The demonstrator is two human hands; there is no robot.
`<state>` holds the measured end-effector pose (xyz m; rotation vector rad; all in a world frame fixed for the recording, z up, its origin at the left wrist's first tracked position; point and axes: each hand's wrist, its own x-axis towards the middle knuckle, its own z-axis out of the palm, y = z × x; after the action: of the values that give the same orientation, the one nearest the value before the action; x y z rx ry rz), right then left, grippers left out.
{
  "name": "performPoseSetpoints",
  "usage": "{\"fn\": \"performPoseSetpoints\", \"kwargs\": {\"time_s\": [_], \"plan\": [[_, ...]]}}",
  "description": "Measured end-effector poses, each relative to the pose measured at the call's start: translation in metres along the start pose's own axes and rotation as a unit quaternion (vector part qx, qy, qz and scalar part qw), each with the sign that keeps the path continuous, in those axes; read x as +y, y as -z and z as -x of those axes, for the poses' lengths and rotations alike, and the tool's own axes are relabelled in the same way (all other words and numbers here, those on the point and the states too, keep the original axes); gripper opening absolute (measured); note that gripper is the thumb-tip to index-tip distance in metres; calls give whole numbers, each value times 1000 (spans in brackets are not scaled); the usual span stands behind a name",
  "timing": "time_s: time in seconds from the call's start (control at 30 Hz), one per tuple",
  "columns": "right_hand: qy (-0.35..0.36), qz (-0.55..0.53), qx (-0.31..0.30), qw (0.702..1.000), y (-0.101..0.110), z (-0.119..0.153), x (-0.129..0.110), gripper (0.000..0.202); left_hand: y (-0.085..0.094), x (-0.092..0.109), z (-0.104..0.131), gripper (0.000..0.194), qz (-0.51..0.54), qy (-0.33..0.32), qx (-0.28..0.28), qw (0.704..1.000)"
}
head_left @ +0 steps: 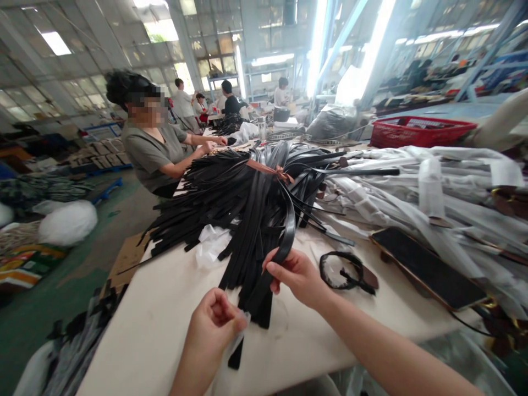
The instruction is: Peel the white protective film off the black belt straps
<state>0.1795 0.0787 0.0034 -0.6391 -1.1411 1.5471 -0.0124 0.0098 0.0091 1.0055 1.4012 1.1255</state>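
The left hand (213, 320) is bunched tight on a wisp of film (247, 319), so sheer its lower edge melts away over the table (152, 316), while the right hand (300, 276) pinches a black strap (290, 223) between thumb and fingers, its end too hidden there to make out! That strap curves down from the pile (202, 190), where a brown tie (264, 166) crosses and overlapping lengths bury one another. Over on the right, pale wrapped straps (431, 181) run cut off by the frame, and across the table a co-worker (150, 151) handles something too small to tell.
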Motion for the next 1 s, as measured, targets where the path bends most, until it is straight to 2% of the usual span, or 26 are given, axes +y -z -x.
{"fn": "performPoseSetpoints", "kwargs": {"time_s": [0.17, 0.5, 0.73, 0.9, 1.0], "plan": [[-14, 19, -15, 1000, -1, 1, 2, 37, -2, 0, 2, 38, 4, 13, 22, 1000], [-46, 82, -44, 995, -1, 4, 3, 38, -4, 12, 2, 27, -118, 53, -52, 990], [-46, 106, -35, 993, -2, 4, 3, 38, -4, 17, -2, 39, -181, 67, -103, 976], [-46, 80, -34, 995, -3, 4, 3, 37, -6, 20, -5, 44, -144, 74, -131, 978], [-66, 66, -36, 995, -5, 5, 5, 39, -6, 18, -8, 47, -115, 71, -121, 983]]}}
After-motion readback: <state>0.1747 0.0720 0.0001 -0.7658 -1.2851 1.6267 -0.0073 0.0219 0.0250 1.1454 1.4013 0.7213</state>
